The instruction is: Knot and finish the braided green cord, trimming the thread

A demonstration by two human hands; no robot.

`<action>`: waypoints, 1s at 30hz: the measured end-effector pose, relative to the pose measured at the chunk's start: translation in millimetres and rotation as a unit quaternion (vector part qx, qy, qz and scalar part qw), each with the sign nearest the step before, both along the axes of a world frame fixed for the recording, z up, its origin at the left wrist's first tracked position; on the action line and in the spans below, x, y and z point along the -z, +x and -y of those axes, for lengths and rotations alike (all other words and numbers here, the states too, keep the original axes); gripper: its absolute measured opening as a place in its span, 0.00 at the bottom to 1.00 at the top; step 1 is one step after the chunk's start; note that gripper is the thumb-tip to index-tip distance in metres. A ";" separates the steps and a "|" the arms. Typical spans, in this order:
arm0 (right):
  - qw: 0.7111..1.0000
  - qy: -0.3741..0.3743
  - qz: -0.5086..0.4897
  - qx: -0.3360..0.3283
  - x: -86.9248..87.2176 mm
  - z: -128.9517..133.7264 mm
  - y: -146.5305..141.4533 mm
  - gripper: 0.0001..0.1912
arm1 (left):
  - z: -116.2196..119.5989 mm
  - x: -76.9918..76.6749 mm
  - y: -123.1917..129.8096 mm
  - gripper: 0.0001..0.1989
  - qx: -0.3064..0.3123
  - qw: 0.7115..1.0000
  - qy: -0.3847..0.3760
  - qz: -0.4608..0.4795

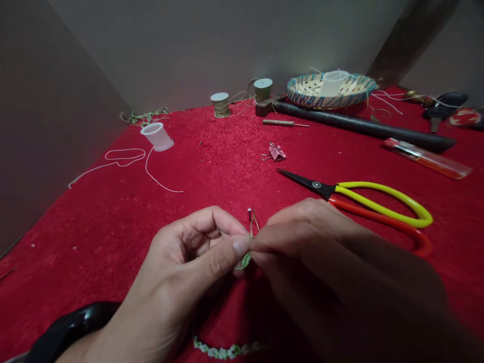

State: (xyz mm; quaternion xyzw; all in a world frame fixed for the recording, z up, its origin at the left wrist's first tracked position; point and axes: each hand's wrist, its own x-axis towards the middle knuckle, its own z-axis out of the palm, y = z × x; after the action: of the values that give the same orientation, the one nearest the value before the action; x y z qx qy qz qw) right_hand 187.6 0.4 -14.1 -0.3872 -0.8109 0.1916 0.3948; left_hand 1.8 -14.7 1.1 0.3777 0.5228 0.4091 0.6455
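Between my two hands is a small piece of green knotted cord [246, 260], mostly covered by my fingers. My left hand [196, 257] pinches it between thumb and forefinger. From the other side, the fingertips of my right hand [302, 247] close on the same piece. Thin loose cord ends [254, 222] stick up past the fingertips toward the far side. Nearer to me, a green and white braided bracelet [227, 351] lies on the red cloth. Just beyond my right hand rest scissors [328, 189] with one yellow and one red handle.
On the red cloth [94, 242] stand a white spool [158, 137] with trailing thread and two olive cord spools [220, 106]. Farther right lie a pink binder clip [277, 152], an awl [283, 123], a hammer [351, 121], an orange cutter [427, 157] and a woven basket [302, 96]. Grey walls stand behind.
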 end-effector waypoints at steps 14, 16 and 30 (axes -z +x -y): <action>0.996 0.052 -0.069 0.025 24.0 1.3 -7.5 0.08 | 1.0 -2.4 0.1 0.09 -0.007 1.000 0.009 -0.010; 0.996 0.045 -0.079 0.013 23.4 0.8 -6.2 0.07 | 0.4 -1.7 0.1 0.08 -0.010 1.000 0.008 -0.012; 0.994 0.070 -0.082 0.026 23.0 -4.5 -6.7 0.06 | -2.6 4.8 0.3 0.10 -0.022 1.000 0.009 -0.014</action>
State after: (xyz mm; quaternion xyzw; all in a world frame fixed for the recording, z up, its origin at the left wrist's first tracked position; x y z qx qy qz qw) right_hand 180.8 4.9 -37.1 -0.3628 -0.7769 0.1551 0.4907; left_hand 2.1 -12.1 -3.8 0.3777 0.5365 0.4229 0.6250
